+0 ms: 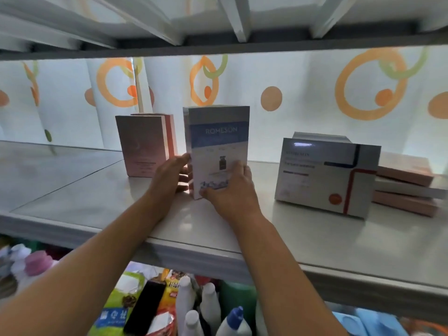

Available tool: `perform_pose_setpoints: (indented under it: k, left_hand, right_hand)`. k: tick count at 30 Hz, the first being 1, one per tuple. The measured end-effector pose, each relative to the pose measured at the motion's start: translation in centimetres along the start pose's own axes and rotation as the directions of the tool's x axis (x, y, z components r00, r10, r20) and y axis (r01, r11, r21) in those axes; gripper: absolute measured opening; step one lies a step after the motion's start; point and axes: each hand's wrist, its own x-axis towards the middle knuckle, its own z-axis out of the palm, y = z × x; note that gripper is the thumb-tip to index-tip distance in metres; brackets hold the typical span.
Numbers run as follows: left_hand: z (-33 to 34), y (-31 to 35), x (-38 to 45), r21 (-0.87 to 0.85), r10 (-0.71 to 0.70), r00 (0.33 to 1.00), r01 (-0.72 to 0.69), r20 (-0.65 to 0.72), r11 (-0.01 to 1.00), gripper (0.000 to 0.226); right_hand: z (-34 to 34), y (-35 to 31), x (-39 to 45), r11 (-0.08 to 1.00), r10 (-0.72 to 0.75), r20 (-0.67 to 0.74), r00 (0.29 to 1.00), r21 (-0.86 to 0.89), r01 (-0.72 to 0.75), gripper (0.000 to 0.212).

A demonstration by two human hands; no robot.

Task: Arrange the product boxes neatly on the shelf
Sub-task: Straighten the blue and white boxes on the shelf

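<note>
A tall white and blue box (217, 139) stands upright on the grey shelf (97, 202), near its middle. My left hand (169, 177) holds the box's lower left side, thumb on the front edge. My right hand (231, 189) grips its lower right front, fingers over the bottom corner. Just left of it stand pink boxes (143, 144), upright, one behind another. To the right a wide white box with a red and blue line (324, 175) stands on its long side, another white box partly hidden behind it.
Flat pink and white boxes (407, 187) lie stacked at the far right. A curtain with orange rings (303, 93) hangs behind the shelf. An upper shelf (218, 48) is close overhead. Below the shelf edge, bottles (208, 309) and packets crowd the lower level.
</note>
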Motion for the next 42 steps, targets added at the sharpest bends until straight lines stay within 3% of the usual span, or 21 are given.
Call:
perform_pose_setpoints:
  k: [6, 9, 12, 17, 25, 28, 31, 34, 38, 42]
  left_hand:
    - [-0.5, -0.1, -0.1, 0.068, 0.077, 0.997, -0.075, -0.03, 0.995, 0.03]
    - [-1.2, -0.3, 0.0, 0.153, 0.111, 0.994, -0.108, -0.015, 0.982, 0.025]
    - [-1.5, -0.4, -0.2, 0.142, 0.099, 0.992, -0.109, 0.075, 0.984, 0.034]
    - [-0.9, -0.6, -0.1, 0.144, 0.038, 0.985, -0.062, 0.167, 0.988, 0.06]
    - [-1.2, -0.6, -0.1, 0.158, 0.012, 0.962, -0.058, 0.272, 0.986, 0.053]
    - [-1.1, -1.2, 0.1, 0.142, 0.012, 0.96, -0.054, 0.281, 0.988, 0.053]
    - [-0.8, -2.0, 0.6, 0.133, 0.093, 0.969, -0.126, 0.229, 0.983, 0.04]
    - [-0.8, -2.6, 1.1, 0.075, 0.112, 0.979, -0.126, 0.17, 0.989, 0.044]
    - [-1.0, -2.7, 1.1, 0.098, 0.105, 0.979, -0.123, 0.173, 0.988, 0.044]
    - [-1.2, -1.6, 0.2, 0.098, 0.107, 0.958, -0.137, 0.265, 0.986, 0.036]
  right_hand:
    - [-0.5, -0.3, -0.4, 0.999, -0.03, 0.075, 0.997, 0.026, 0.028, 0.078]
    - [-0.9, -0.9, -0.7, 0.998, -0.028, 0.159, 0.987, 0.065, 0.018, 0.083]
    - [-1.2, -2.4, -1.4, 0.997, -0.014, 0.215, 0.977, 0.076, -0.002, 0.083]
    - [-1.6, -2.7, -1.1, 0.995, 0.018, 0.09, 0.996, 0.091, -0.026, 0.097]
    - [-1.6, -3.0, -1.2, 0.995, 0.075, 0.084, 0.994, 0.063, -0.081, 0.103]
    - [-1.5, -2.9, -0.9, 0.994, 0.091, 0.039, 0.995, 0.063, -0.094, 0.089]
    - [-1.9, -2.3, -0.2, 0.989, 0.107, -0.095, 0.99, 0.111, -0.096, 0.07]
    - [-2.6, -2.0, 0.0, 0.965, 0.149, -0.198, 0.969, 0.243, -0.099, 0.055]
    - [-3.2, -2.4, -0.2, 0.906, 0.124, -0.273, 0.954, 0.423, 0.003, 0.029]
    - [-3.3, -2.8, -0.3, 0.854, 0.133, -0.275, 0.952, 0.52, 0.031, 0.033]
